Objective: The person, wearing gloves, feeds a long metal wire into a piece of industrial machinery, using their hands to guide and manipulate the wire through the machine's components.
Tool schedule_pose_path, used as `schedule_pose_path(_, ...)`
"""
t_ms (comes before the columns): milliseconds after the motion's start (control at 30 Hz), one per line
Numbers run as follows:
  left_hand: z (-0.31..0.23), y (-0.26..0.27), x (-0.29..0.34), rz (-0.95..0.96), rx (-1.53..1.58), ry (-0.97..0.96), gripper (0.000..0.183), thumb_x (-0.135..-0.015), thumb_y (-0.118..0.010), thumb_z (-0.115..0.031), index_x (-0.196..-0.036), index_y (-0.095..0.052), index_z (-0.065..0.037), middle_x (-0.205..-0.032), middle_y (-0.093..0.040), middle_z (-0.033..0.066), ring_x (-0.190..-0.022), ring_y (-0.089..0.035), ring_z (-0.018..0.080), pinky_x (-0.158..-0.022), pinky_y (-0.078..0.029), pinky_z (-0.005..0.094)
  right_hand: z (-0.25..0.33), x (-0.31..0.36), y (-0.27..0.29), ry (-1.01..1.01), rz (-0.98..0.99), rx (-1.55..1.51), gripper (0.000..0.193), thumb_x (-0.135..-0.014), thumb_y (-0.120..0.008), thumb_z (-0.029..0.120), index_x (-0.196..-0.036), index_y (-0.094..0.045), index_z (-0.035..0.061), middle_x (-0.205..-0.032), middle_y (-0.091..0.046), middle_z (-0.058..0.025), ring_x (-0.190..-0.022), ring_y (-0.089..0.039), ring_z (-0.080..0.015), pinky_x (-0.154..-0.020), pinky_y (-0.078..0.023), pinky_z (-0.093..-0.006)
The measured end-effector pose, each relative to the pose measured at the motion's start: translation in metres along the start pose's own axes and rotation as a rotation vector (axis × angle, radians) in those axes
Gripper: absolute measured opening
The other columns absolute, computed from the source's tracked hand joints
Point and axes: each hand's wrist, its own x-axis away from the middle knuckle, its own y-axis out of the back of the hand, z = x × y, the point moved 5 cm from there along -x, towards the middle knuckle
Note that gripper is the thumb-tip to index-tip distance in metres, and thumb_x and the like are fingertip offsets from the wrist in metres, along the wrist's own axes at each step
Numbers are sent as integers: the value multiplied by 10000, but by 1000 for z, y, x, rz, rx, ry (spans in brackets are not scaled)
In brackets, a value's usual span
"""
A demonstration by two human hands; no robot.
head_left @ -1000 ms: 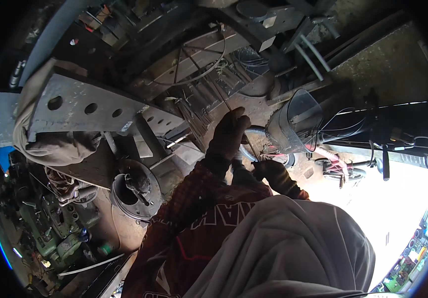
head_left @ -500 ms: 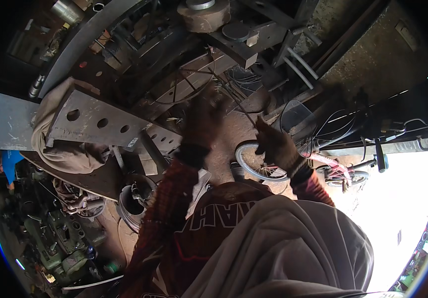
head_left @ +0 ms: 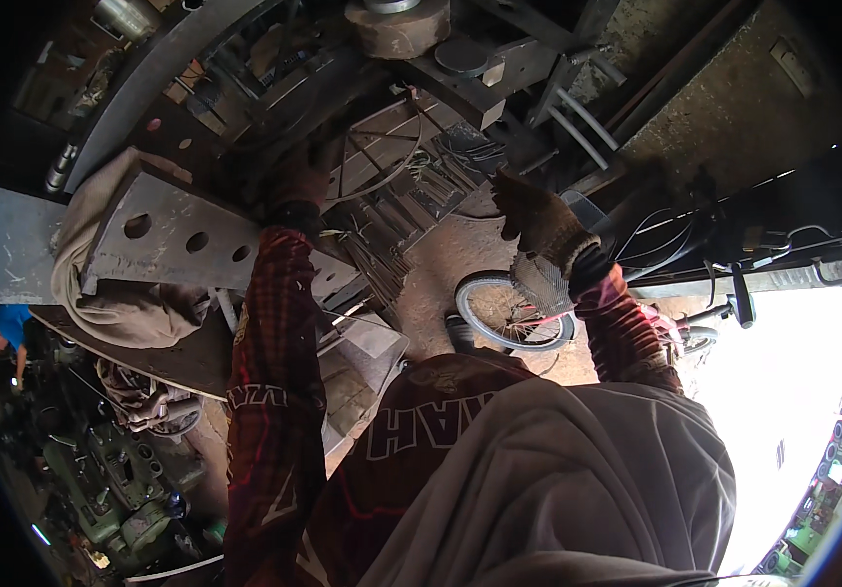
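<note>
My left hand (head_left: 299,178) is in a dark glove and reaches forward to the shadowed metal frame, beyond the plate with round holes (head_left: 169,233). Shadow and blur hide its fingers. My right hand (head_left: 543,223), in a worn brown knit glove, hangs over the floor with its fingers apart and nothing visible in them. Below it show a grey mesh piece (head_left: 541,279) and a bicycle wheel (head_left: 467,311). Between the hands, a curved thin rod (head_left: 409,161) crosses above a pile of thin metal rods (head_left: 382,256).
A heavy round metal block (head_left: 399,31) rests on steel beams ahead. Draped cloth (head_left: 132,318) hangs around the holed plate's left end. Green machinery (head_left: 113,484) stands at lower left, where another person in blue (head_left: 13,323) shows. Loose cables (head_left: 661,240) hang at right, near a bright opening.
My left hand has swung left and forward into the frame. My right hand has lifted slightly, and the thin rod that ran to its fingers is no longer there.
</note>
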Motion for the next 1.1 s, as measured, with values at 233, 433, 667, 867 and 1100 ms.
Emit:
schedule_pose_path(233, -9, 13, 7, -212, -15, 3, 522, -964, -506, -550, -1239, -655, -132, -1202, -670, 149, -1143, -611, 351, -1005, -460, 459, 10, 10, -23, -93, -6, -434, 464, -1047, -468, 449, -1326, -556, 89, -1061, -643, -113, -769, -631, -200, -630, -537, -356)
schedule_pose_path(433, 6, -3, 3, -35, 71, 112, 618, -951, -485, -617, -1236, -638, -91, -1219, -645, 202, -1148, -595, 389, -981, -456, 485, 47, 2, -175, 48, -161, -1341, 553, -1031, -466, 513, -1352, -441, 63, -1204, -577, -152, -1092, -582, -327, -1002, -454, -491)
schedule_pose_path(667, 14, -25, 0, -23, 76, 71, 601, -973, -457, -584, -1233, -626, -70, -1236, -621, 219, -1187, -567, 407, -1004, -438, 488, 36, 4, -139, 266, -262, -187, 357, -974, -556, 202, -1307, -541, 73, -801, -568, -32, -664, -582, -174, -574, -499, -322)
schedule_pose_path(867, 36, -36, -8, -206, 22, -134, 669, -948, -479, -610, -1317, -586, -63, -1339, -571, 246, -1267, -521, 412, -1053, -411, 483, 35, -27, -84, 69, -6, -150, 463, -1037, -481, 443, -1310, -545, 75, -665, -461, 30, -529, -498, -111, -491, -463, -312)
schedule_pose_path(1100, 0, -9, 1, -40, 76, 64, 604, -965, -509, -570, -1228, -640, -42, -1244, -630, 240, -1194, -569, 416, -994, -441, 486, 52, -27, -147, -142, -338, -1092, 544, -1018, -459, 556, -1369, -507, 144, -997, -557, -87, -839, -577, -165, -765, -521, -344)
